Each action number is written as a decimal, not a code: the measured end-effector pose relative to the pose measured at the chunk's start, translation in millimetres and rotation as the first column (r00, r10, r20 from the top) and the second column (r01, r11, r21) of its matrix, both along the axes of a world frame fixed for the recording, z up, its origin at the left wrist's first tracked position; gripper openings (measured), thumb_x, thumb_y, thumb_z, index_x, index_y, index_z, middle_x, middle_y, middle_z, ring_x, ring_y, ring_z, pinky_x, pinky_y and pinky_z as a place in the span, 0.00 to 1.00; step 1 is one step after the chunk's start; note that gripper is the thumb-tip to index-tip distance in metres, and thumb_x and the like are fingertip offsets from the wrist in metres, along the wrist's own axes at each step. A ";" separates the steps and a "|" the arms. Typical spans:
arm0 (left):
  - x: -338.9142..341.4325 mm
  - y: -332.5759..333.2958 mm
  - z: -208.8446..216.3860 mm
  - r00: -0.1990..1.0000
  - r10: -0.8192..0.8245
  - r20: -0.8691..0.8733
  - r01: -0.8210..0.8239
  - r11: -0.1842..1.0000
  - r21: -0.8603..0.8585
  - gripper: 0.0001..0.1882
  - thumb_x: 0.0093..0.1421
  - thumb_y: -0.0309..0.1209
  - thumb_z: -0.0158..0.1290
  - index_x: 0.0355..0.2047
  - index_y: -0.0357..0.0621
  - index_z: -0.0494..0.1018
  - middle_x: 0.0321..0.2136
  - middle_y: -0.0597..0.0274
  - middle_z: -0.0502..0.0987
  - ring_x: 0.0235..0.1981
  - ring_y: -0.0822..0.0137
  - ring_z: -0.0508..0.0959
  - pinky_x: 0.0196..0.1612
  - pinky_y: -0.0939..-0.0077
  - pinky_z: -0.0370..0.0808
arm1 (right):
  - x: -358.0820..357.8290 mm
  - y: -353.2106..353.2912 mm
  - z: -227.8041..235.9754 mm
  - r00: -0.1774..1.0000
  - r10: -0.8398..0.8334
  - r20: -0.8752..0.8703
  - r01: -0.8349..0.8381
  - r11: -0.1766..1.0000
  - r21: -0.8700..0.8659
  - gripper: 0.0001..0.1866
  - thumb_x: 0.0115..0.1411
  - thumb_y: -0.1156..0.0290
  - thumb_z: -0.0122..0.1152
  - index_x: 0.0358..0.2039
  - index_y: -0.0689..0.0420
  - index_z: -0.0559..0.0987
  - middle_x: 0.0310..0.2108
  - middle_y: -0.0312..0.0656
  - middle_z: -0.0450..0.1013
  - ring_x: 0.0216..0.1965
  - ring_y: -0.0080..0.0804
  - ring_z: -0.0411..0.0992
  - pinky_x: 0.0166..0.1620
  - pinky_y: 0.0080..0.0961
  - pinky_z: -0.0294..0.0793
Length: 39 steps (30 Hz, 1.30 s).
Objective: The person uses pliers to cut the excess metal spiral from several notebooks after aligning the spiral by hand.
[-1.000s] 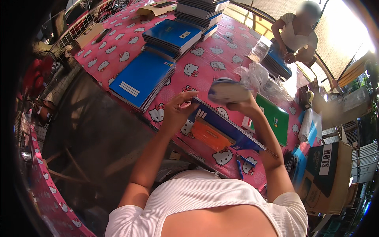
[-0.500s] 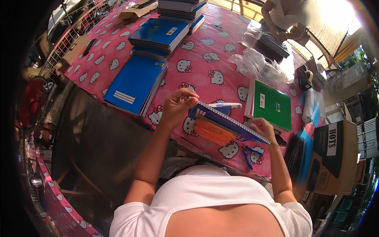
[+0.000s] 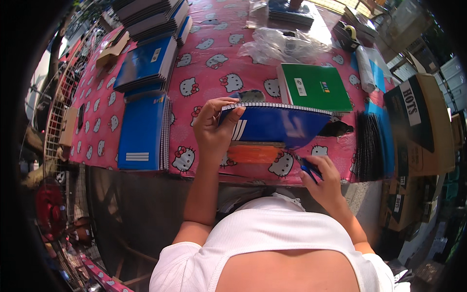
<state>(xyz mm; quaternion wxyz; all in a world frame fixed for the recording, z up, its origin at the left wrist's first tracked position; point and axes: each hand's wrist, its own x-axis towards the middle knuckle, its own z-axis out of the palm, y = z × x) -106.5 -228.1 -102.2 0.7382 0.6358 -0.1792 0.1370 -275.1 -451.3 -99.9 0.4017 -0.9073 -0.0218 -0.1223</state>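
Pinching a blue spiral notebook (image 3: 279,124) between thumb and fingers, the left hand (image 3: 215,127) is holding it; the right hand (image 3: 327,184), fingers curled, is gripping blue-handled pliers (image 3: 306,164)

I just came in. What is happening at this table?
The left hand holds a blue spiral notebook, spiral edge uppermost. The right hand has blue-handled pliers between thumb and fingers. An orange object lies on the notebook's near side, a green notebook lies beyond, and other blue notebooks are piled to the left.
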 end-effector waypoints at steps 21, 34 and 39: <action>-25.1 -31.6 23.6 0.791 0.047 0.610 -0.209 0.958 0.198 0.12 0.45 0.19 0.64 0.31 0.37 0.75 0.34 0.52 0.80 0.28 0.65 0.78 0.32 0.76 0.74 | 62.1 19.4 48.0 0.787 0.585 -0.193 0.058 0.242 0.969 0.17 0.62 0.64 0.58 0.43 0.66 0.75 0.33 0.40 0.75 0.32 0.24 0.75 0.33 0.20 0.75; 18.5 230.0 194.5 0.293 0.535 0.793 -0.748 0.645 -0.159 0.11 0.59 0.28 0.51 0.25 0.29 0.74 0.16 0.57 0.70 0.21 0.67 0.74 0.28 0.76 0.73 | 2.4 -37.2 -124.1 0.992 -0.116 -0.059 0.096 0.957 -0.274 0.18 0.45 0.70 0.68 0.38 0.57 0.77 0.49 0.47 0.69 0.51 0.45 0.65 0.56 0.45 0.58; 120.6 191.5 136.9 0.737 -0.132 0.662 -0.505 0.544 0.670 0.09 0.59 0.26 0.53 0.22 0.35 0.72 0.15 0.61 0.70 0.17 0.70 0.67 0.23 0.73 0.65 | 25.4 -32.1 -120.8 0.974 -0.224 -0.018 0.215 0.953 -0.215 0.14 0.47 0.71 0.67 0.37 0.55 0.78 0.54 0.48 0.66 0.53 0.49 0.63 0.57 0.44 0.57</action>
